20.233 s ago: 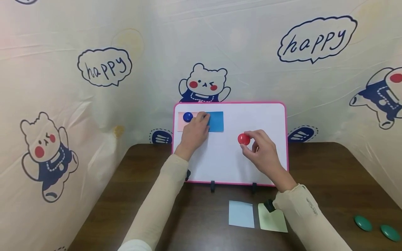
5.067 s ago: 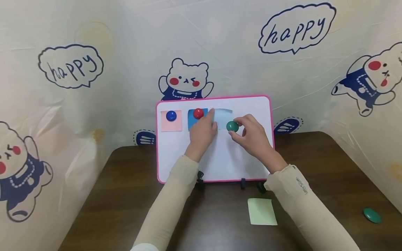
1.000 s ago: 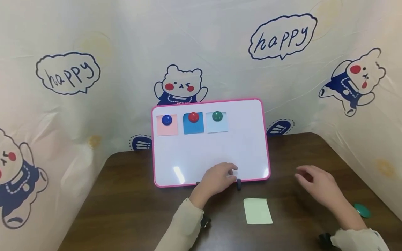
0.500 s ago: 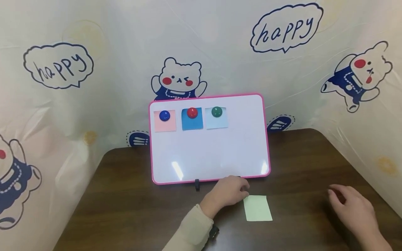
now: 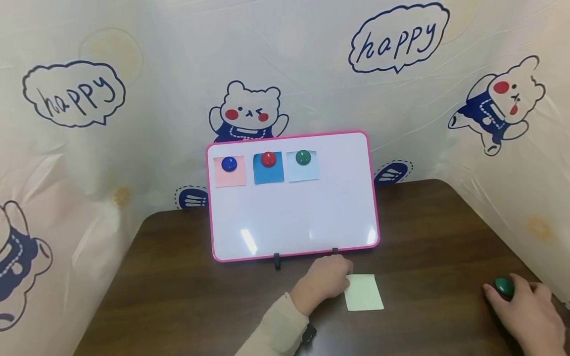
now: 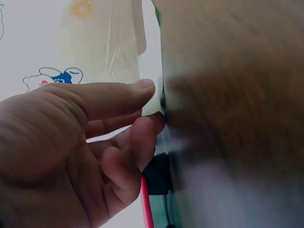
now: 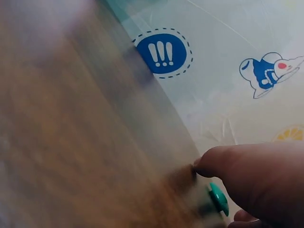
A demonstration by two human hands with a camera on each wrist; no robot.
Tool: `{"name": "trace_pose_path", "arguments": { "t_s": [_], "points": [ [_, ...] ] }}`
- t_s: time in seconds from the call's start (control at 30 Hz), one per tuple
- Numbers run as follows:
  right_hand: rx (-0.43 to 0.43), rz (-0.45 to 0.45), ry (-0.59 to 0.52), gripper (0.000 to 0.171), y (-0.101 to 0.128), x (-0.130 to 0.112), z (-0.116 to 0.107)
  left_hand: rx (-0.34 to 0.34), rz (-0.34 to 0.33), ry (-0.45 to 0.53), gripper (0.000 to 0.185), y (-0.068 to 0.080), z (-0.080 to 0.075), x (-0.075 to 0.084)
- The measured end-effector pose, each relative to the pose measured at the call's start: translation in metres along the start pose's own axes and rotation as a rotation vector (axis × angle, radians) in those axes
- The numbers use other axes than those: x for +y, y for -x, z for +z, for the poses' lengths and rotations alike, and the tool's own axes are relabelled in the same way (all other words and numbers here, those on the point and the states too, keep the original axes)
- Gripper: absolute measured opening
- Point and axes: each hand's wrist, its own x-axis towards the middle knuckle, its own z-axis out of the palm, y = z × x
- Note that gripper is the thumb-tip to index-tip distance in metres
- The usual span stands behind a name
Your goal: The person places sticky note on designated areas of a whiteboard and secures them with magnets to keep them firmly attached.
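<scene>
In the head view, my left hand (image 5: 324, 282) is at the upper left corner of a pale green sticky note (image 5: 365, 292) lying on the table. Its fingers are loosely bent, with thumb (image 6: 140, 92) and fingertips apart in the left wrist view. At the far right my right hand (image 5: 530, 309) reaches around a round green magnet (image 5: 504, 287), thumb on one side and fingers on the other; the right wrist view has a gap between the thumb and the magnet (image 7: 219, 198). A pink-framed whiteboard (image 5: 289, 215) carries pink, blue and light blue notes under blue, red and green magnets.
The whiteboard stands on small black feet (image 5: 277, 261) toward the back of the dark wooden table (image 5: 178, 296). Behind it hangs a pale printed curtain (image 5: 311, 74) with cartoon bears. The table's right edge runs close by my right hand.
Over the longer span, the light blue note and a green magnet went onto the board, and the red magnet onto the blue note. Lately my left hand moved down to the green note, my right to the magnet.
</scene>
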Motion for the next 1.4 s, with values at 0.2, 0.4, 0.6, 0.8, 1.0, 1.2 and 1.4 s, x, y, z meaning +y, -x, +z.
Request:
{"name": "trace_pose_path", "arguments": {
  "t_s": [0.2,0.4,0.6,0.8,1.0,1.2,1.4],
  "points": [
    [-0.009,-0.011,0.013,0.086,-0.007,0.01,0.004,0.01,-0.001,0.036,0.016,-0.001,0.003,0.003],
    [-0.025,0.01,0.001,0.088,-0.007,0.008,0.001,0.03,-0.001,0.096,0.012,-0.003,0.003,0.0],
    [-0.015,0.003,0.0,0.08,-0.008,0.006,0.001,0.057,-0.013,0.143,0.013,-0.002,0.0,-0.004],
    [-0.013,0.007,-0.022,0.082,-0.006,0.008,0.0,0.09,-0.041,0.181,0.013,-0.002,-0.002,-0.009],
    [-0.009,-0.008,-0.004,0.072,-0.003,0.009,-0.002,0.097,-0.047,0.246,0.019,0.0,-0.007,-0.011],
    [0.003,-0.022,-0.01,0.071,-0.003,0.009,-0.002,0.101,-0.041,0.327,0.017,-0.001,-0.01,-0.015],
    [0.019,-0.065,-0.034,0.078,-0.003,0.01,-0.004,0.134,-0.019,0.359,0.011,-0.003,-0.009,-0.019]
  ]
}}
